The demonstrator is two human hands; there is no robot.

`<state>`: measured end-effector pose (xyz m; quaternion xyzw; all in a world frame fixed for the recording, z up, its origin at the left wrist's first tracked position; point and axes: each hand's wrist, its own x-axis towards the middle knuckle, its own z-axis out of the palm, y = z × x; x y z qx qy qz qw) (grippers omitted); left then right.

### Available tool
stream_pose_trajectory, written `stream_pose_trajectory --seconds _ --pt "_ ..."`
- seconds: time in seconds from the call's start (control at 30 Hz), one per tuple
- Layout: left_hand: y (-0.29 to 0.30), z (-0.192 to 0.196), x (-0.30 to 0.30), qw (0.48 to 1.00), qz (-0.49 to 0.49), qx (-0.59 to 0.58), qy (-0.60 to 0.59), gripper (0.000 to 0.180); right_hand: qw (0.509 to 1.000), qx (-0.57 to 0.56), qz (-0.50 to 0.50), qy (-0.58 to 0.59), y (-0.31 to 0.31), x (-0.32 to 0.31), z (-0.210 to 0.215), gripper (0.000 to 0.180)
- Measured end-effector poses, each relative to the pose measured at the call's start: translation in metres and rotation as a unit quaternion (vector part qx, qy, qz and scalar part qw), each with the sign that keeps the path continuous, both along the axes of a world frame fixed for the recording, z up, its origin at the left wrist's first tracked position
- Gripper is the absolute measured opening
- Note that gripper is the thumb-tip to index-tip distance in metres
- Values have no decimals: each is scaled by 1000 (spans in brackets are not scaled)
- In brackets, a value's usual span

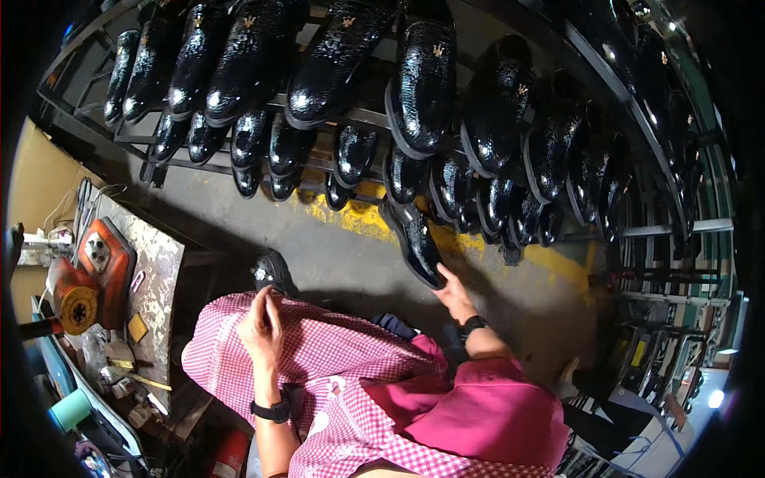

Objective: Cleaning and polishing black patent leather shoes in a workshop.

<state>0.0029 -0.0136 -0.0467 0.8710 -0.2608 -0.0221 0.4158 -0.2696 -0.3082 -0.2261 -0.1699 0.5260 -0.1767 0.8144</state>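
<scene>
My right hand [457,296] is closed on one end of a glossy black shoe [414,240], low in front of the rack. The shoe's other end points up toward the lower row of shoes. My left hand [261,328] is raised over my checked apron, apart from the shoe, with its fingers pressed together; whatever may be between them is hidden. Beyond the shoe in my hand, more shiny black shoes [422,84] with small gold emblems stand in rows on a metal rack [362,111].
To the left, a worn workbench [159,275] bears an orange machine [107,259], a green thread spool [72,413] and scattered small items. Metal shelving [677,299] with stacked goods stands at the right. Yellow paint marks the concrete floor [255,227] under the rack.
</scene>
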Motion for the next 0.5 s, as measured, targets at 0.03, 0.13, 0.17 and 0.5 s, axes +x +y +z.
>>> stream_pose_trajectory --seconds 0.03,0.13,0.17,0.5 --pt "-1 1 0 1000 3 12 -9 20 999 22 -31 -5 -1 9 -9 38" --pt "-7 -5 -2 1000 4 22 -19 20 993 24 -94 -72 -18 50 -46 33" --pt "-7 -8 -2 999 0 27 -34 21 991 18 -110 -78 -25 67 -54 32" --pt "-41 -11 -11 1000 -13 -2 -11 25 966 -172 -58 181 -144 45 -160 45"
